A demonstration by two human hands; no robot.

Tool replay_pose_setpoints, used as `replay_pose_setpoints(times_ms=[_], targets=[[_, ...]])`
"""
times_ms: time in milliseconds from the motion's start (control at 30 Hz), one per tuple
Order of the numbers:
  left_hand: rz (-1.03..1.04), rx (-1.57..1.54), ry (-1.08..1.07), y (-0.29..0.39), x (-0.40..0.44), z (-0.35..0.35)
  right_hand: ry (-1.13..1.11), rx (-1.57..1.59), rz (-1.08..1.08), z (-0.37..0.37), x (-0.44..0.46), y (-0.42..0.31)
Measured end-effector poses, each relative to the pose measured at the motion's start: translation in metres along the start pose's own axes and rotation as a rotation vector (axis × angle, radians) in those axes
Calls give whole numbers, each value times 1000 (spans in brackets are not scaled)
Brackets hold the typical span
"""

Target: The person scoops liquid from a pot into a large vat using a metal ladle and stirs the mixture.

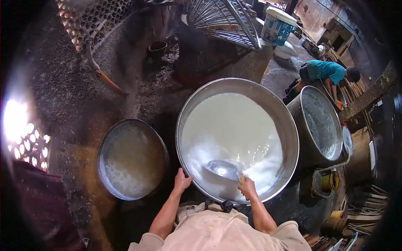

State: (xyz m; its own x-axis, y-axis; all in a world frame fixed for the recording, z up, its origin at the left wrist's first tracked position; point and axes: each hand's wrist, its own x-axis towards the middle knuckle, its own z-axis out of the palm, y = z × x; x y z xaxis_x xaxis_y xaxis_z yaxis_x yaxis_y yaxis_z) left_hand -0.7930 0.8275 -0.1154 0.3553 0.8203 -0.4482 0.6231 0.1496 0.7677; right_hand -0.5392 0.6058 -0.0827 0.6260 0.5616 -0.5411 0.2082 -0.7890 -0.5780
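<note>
A wide metal pot (292,125) full of milky white liquid stands right in front of me, with white foam on the near part. My right hand (248,189) is closed around the short, light-coloured handle of a large metal ladle (222,168). The ladle's broad bowl lies at the surface of the liquid, partly wet with foam. At the pot's near left edge is my left hand (182,181), its thumb and forefinger spread apart. It is close to the rim; whether it touches is hard to tell.
To the left stands a smaller round vessel (133,161) of cloudy, brownish liquid. A tall metal drum (320,123) holding greyish liquid is on the right. Beyond it a person (328,72) in a teal shirt bends over. A white-lidded bucket (278,27) and firewood (368,217) lie farther out.
</note>
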Motion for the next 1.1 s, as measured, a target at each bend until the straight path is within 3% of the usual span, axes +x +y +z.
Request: replay_pose_setpoints(times_ms=[233,333,500,567,700,833,900,1100], targets=[[50,29,-51,-4,3,-1,-82,35,34,-49,-44,-91],[32,88,-77,3,3,-4,-109,-115,-90,-91,-30,-164],[42,149,-93,5,3,-7,241,-396,-443,-49,88,-210],[47,132,-96,10,-2,-11,188,-401,-417,-31,117,-215],[-22,158,-87,18,-4,-12,93,-515,-332,-8,145,-186],[-32,165,-63,26,-9,-14,79,-607,-393,0,148,-129],[-24,173,-48,23,-8,-12,-13,-539,-164,-3,139,-107],[-22,205,-4,20,-7,-9,-48,-537,-27,-22,107,-26]])
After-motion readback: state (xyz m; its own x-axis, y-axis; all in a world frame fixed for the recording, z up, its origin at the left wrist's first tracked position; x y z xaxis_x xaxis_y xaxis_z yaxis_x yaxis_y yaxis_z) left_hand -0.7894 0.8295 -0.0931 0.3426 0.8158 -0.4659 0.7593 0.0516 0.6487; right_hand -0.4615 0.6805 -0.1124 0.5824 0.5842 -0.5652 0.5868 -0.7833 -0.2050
